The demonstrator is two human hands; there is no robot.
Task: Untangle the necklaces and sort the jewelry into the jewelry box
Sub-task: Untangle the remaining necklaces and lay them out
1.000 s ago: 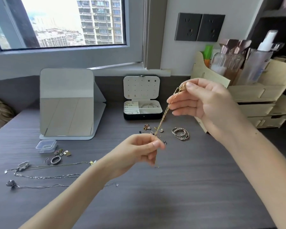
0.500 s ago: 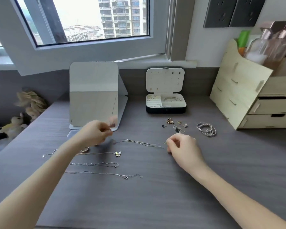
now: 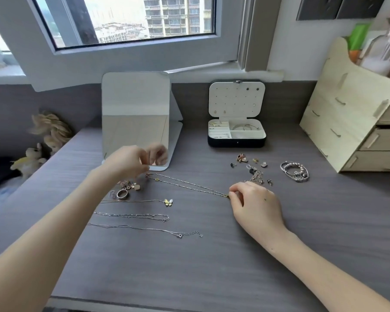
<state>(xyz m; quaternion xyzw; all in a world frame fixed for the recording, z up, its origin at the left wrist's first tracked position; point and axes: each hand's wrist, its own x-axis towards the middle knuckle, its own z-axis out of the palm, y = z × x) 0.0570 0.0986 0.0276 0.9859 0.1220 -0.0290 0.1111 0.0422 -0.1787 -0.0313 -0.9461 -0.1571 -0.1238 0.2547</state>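
We pinch the gold necklace [image 3: 189, 184] ends, left hand [image 3: 126, 161] and right hand [image 3: 254, 203], chain stretched on table [image 3: 212, 266] before jewelry box [image 3: 236, 141].

Chain [image 3: 189, 184] stretched across the desk [image 3: 212, 266].
The left hand [image 3: 126, 162] pinches its end by the mirror [image 3: 135, 118], the right hand [image 3: 254, 203] the other end; three necklaces [image 3: 133, 215] lie nearer, box [image 3: 236, 140] open behind.

Both forearms are bare and reach forward, the left from the near left, the right from the near right. The left hand [image 3: 127, 162] is the farther one, back upward, fingers curled down and pinching one end of a thin chain [image 3: 189, 183]. The right hand [image 3: 256, 204] is held low, back upward, with thumb and forefinger pinching the other end.
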